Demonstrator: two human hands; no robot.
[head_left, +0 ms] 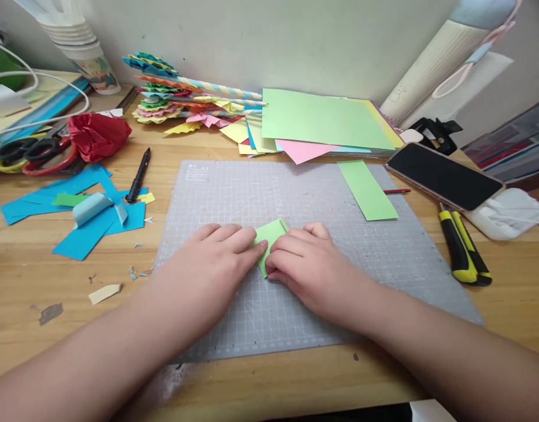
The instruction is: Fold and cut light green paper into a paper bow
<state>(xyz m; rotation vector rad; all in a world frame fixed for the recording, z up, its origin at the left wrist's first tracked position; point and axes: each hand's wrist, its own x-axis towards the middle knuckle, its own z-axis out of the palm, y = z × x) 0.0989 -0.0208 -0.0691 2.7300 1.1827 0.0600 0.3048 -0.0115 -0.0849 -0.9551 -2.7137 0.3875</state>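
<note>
A small piece of light green paper [271, 234] lies on the grey cutting mat [216, 199], with a narrow fold along its right edge. My left hand [220, 252] holds down its left side, fingers curled and thumb on the paper. At the folded edge, my right hand [308, 258] pinches the paper, its fingertips bent together near the lower corner. My knuckles hide part of the sheet. A second light green paper strip [368, 190] rests flat on the mat's upper right.
Blue paper scraps [82, 234], a black pen [139, 176] and scissors [36, 149] lie left. Folded paper fans on striped straws [220, 88] and stacked coloured sheets [322, 120] are behind. A phone [447, 176] and a yellow-black utility knife [463, 249] lie right.
</note>
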